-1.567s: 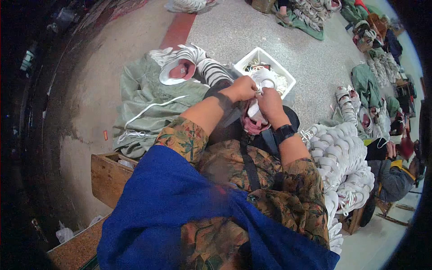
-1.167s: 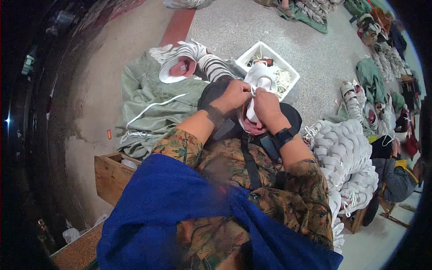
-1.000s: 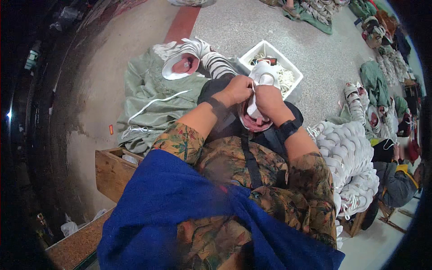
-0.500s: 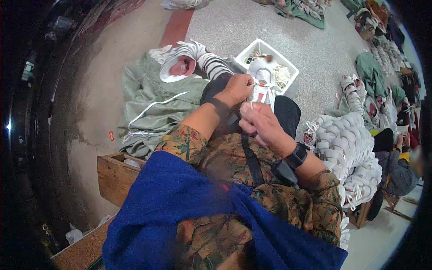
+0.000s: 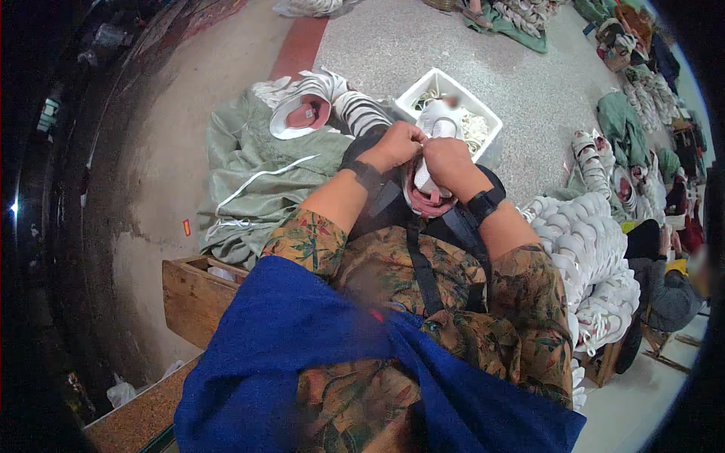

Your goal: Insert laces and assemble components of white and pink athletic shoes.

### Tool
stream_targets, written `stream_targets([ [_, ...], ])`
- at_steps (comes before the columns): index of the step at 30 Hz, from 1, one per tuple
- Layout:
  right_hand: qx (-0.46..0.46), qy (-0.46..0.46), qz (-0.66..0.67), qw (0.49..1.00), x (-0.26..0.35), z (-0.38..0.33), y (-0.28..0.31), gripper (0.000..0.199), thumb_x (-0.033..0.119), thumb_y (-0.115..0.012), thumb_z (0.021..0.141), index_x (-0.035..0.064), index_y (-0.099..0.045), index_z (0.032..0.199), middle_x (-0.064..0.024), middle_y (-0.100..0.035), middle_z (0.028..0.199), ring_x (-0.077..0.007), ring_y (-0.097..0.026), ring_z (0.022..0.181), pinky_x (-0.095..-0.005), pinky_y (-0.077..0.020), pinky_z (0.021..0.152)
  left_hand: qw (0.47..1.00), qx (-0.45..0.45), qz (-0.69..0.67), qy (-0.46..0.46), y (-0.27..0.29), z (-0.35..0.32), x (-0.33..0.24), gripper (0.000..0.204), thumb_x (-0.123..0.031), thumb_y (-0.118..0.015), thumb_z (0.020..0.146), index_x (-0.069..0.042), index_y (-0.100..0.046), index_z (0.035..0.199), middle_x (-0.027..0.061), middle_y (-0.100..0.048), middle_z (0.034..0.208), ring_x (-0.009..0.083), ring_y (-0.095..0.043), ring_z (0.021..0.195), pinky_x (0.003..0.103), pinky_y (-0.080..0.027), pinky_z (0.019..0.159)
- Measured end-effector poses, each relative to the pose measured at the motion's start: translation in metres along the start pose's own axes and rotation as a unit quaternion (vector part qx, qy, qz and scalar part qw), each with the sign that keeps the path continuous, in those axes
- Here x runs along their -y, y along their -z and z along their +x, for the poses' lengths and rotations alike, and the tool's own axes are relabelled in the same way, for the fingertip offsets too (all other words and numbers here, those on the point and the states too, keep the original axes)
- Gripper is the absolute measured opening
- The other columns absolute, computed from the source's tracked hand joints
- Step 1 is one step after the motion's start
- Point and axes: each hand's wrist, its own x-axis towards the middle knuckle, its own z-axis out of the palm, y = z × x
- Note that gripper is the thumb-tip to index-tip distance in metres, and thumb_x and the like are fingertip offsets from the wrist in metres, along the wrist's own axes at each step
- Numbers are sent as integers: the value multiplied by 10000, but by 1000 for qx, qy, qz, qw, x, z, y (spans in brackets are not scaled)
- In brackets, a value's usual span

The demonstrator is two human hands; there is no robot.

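Speckled grey floor (image 5: 370, 45) runs ahead of you, crossed by a red stripe (image 5: 298, 49); a green sack (image 5: 245, 143) lies to your left with a loose white lace (image 5: 257, 180) across it, and white shoes stack high (image 5: 581, 241) to your right. A co-worker's grey sleeve (image 5: 672, 298) shows at the far right.

Position: the white shoe (image 5: 424, 181) sits at your lap, toe pointing away, pink-lined heel toward you. Its toe overlaps the white bin (image 5: 467, 100) in view; contact with the bin cannot be told. Cream laces (image 5: 476, 130) lie inside the bin.

Fingers: your left hand (image 5: 400, 146) has thumb and fingertips pinched together above the shoe's throat. Your right hand (image 5: 451, 164) is curled closed just beside it, the fingertips meeting or nearly so. Both seem clamped on the shoe's lace, though the strand is mostly hidden by your knuckles.

Step in hand, judged: handling the lace near the ankle opening, probably threading or drawing it through. Next move calls for a secure pinch on the strand, the upper held steady, and an even pull clear of the tongue. Eyelets are covered; how many are laced cannot be read.
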Motion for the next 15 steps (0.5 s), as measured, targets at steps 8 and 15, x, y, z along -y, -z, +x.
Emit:
stream_targets([
  [8,94,63,14,993,-18,7,15,195,159,-522,760,13,-638,816,-181,-635,699,-338,-639,679,-445,-501,602,986,-42,142,-81,-6,-4,-4,136,-73,-646,709,-2,-637,825,156,-649,759,236,-628,700,338,-481,646],
  [15,90,195,619,756,50,-77,29,238,246,-461,902,26,-509,826,-41,-480,658,-149,-504,625,-320,-438,559,996,-40,70,-43,-15,5,12,207,-107,-642,776,27,-565,914,102,-636,802,138,-602,748,283,-483,677],
])
